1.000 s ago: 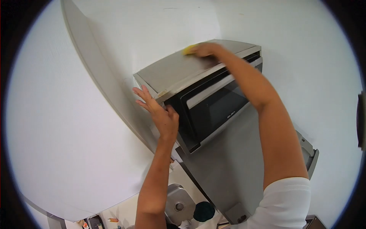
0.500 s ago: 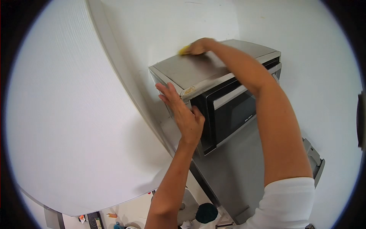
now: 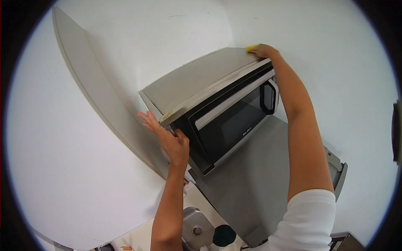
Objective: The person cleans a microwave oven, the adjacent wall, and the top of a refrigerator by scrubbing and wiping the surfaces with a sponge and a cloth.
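A flat grey surface (image 3: 251,163) carries a silver and black oven (image 3: 234,125), which stands at an angle across its far part and leaves the near part bare. A small grey cover (image 3: 256,236) sits at the near edge, and a grey bracket (image 3: 335,165) runs along the right edge. Lower down, to the near left, a pale counter (image 3: 142,232) holds a steel sink (image 3: 193,221) and a small orange-brown item (image 3: 125,248) at its left
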Motion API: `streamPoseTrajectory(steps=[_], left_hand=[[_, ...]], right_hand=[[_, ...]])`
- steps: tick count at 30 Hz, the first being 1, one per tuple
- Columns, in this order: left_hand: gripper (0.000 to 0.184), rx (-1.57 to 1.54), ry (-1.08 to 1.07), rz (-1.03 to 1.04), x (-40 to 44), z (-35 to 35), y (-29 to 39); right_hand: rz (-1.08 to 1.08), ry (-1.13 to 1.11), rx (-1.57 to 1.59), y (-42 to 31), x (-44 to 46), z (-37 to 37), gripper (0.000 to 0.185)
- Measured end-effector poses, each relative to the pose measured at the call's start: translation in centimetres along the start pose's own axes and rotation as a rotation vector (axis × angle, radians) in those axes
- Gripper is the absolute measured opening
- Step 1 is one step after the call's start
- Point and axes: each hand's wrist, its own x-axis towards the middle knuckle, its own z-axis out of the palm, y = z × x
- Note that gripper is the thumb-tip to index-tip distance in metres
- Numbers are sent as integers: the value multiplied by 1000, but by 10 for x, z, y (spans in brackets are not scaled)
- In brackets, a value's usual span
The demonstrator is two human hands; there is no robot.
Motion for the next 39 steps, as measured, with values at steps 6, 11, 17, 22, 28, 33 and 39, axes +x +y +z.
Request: streamPoseTrajectory(steps=[6,11,17,22,28,33,39], left_hand=[[89,-25,8,-10,1,1,3],[88,6,-2,24,3,-1,3],[88,-4,-3,-20,1,0,1],[87,41,5,-58,0,1,3],[86,-46,-10,-32,-1,0,2],[88,-78,-18,-82,-1,-1,5],[92,63,-34,-38,0,-7,10]], right_hand=[[-84,-110,-120,-181,-25,-28,50],[-420,-130,433,-371,-102,-71,47],[-34,-181,79,-204,-63,-60,46],[550,4,-213,-20,-38,-26,44],[707,184,-165,-82,-55,-44,32],[362,301,175,-160,-94,-46,33],[-92,339,508,-336,-127,-47,49]])
